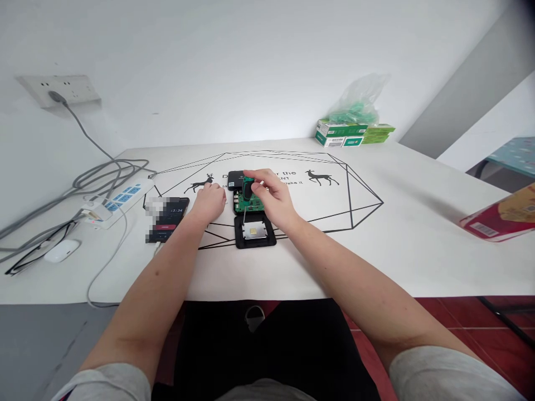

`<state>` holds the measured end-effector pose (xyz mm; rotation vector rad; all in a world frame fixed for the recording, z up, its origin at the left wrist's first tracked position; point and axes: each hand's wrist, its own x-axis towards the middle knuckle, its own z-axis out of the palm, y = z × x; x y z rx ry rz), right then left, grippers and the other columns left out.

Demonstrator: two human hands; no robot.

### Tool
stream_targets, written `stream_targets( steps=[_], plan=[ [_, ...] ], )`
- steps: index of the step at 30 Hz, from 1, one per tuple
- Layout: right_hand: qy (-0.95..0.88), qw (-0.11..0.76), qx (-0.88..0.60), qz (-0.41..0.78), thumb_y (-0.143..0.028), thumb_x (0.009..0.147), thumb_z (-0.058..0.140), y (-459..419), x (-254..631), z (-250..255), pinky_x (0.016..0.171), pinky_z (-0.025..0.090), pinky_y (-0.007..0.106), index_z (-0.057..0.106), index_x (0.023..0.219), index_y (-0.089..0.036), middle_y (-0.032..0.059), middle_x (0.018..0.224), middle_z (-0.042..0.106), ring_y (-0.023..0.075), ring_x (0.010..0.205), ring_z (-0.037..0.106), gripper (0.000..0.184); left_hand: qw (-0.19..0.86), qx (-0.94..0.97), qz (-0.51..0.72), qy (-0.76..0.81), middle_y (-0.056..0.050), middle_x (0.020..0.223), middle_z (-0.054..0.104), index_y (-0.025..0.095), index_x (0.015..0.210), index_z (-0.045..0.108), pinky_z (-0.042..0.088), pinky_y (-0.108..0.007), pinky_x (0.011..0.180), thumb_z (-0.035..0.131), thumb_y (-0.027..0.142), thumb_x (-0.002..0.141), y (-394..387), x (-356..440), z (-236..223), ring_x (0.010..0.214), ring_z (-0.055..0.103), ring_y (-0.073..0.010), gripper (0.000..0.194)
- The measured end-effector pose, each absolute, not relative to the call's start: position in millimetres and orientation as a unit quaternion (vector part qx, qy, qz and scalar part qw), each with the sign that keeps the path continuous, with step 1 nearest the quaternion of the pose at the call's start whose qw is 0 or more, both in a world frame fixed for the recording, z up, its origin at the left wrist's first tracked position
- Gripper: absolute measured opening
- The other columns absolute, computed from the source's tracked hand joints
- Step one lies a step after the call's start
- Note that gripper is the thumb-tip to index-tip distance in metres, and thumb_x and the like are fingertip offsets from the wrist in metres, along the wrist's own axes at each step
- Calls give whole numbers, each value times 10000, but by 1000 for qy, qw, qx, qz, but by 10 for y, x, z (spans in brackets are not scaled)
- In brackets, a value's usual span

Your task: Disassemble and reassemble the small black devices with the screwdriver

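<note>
A screwdriver (248,189) with a green and black handle is gripped in my right hand (273,197). It stands nearly upright, its thin shaft pointing down at the near edge of a green circuit board (254,205) in a black case. Directly in front of the board lies a black cover (256,243) with a silver metal plate inside. Another black casing part (234,177) sits behind the board, partly covered by my right hand. To the left, my left hand (211,200) rests on the table with its fingers curled in; anything in them is hidden.
A phone (169,217) with a cable lies left of my left arm. Further left are a power strip (125,200), glasses (39,250) and a white earphone case (62,250). Green-white boxes (340,133) with a plastic bag stand at the back right; a red package (501,214) is far right.
</note>
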<state>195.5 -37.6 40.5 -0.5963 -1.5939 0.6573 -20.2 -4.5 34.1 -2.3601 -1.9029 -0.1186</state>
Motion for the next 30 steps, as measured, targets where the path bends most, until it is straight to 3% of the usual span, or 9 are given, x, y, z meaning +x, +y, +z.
stream_targets(
  steps=[4,8,11,14,17,20,25,30],
  plan=[
    [-690,605,-267,295,-484,1022,666,-362,1947,394,915,603,463,801,1215,-344,42,1102,710,224,1005,676,274,17,-767,-151,-623,-163,1225,735,174,1096,713,526,-438,1062,515,210,1081,-65,-152,412,1219,651,-325,202],
    [-667,617,-266,322,-539,937,783,-336,1921,369,891,615,438,746,1183,-310,32,1024,667,221,994,666,338,-38,-760,-210,-614,-95,1014,733,222,915,627,546,-374,843,538,235,1068,-144,-77,483,981,699,-267,177],
    [-637,629,-256,365,-561,864,860,-339,1908,363,884,632,427,661,1114,-306,48,1204,694,214,1023,701,409,-56,-767,-212,-603,-67,903,715,239,801,576,517,-369,750,561,271,1056,-190,-47,504,873,687,-252,257],
    [-621,623,-259,399,-549,845,885,-361,1892,348,856,645,432,567,1078,-318,42,1349,723,186,933,730,457,-62,-773,-221,-592,-60,915,724,238,786,588,529,-376,768,612,291,1021,-198,-40,495,890,693,-255,242],
    [-619,633,-274,376,-527,856,882,-373,1872,308,787,634,416,565,1079,-321,22,1252,785,165,824,699,439,-62,-775,-229,-585,-61,985,744,234,836,631,555,-380,827,656,261,971,-186,-44,474,953,704,-263,140],
    [-634,639,-267,345,-539,889,848,-374,1870,276,817,638,432,640,1138,-322,33,1251,794,184,878,717,391,-66,-780,-237,-576,-63,1031,756,227,899,667,567,-384,883,659,204,936,-174,-52,462,999,710,-267,44],
    [-674,618,-222,339,-486,1017,673,-391,1915,309,988,634,492,719,1214,-323,52,1266,797,238,1115,759,259,-89,-788,-248,-557,-55,1056,774,210,976,711,565,-365,917,598,94,883,-168,-62,470,1011,718,-249,187],
    [-691,603,-257,304,-475,978,710,-363,1926,338,876,625,467,746,1231,-327,38,1117,773,228,968,713,296,-98,-790,-258,-547,-52,1003,770,201,961,719,561,-350,871,605,99,873,-185,-57,480,956,711,-245,176]
  ],
)
